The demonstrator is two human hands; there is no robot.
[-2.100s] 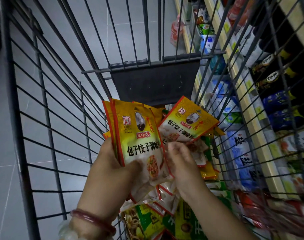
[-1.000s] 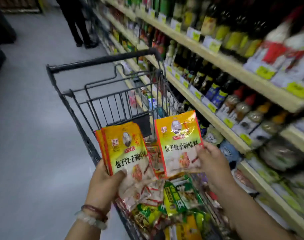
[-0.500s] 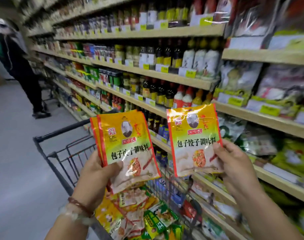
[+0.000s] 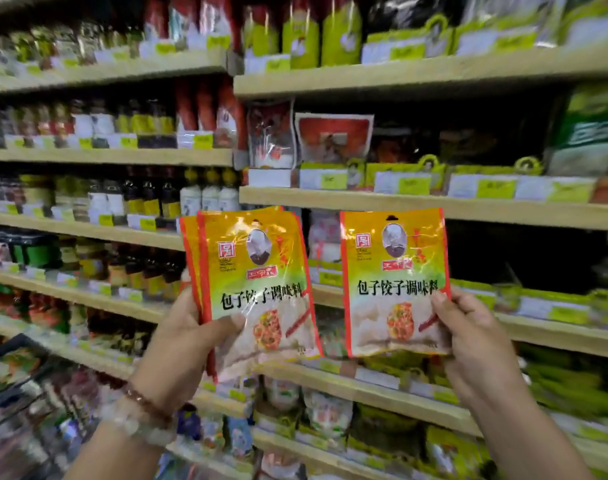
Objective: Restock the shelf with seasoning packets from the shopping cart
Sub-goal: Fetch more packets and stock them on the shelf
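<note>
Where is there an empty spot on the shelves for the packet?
One dark gap, right of the single packet in the right hand, under the green-tagged shelf edge. The bottle shelves left are packed full.

Dark sauce bottles point(image 4: 146, 195) stood in rows at the frame's left; red pouches point(image 4: 271, 133) and yellow-green price tags point(image 4: 413, 185) sat upper centre.

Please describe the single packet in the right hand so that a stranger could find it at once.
In front of the wooden shelves, two hands hold yellow-orange seasoning packets. The right hand pinches the single packet by its lower right edge. The left hand grips a stack of several; this one stands alone.
</note>
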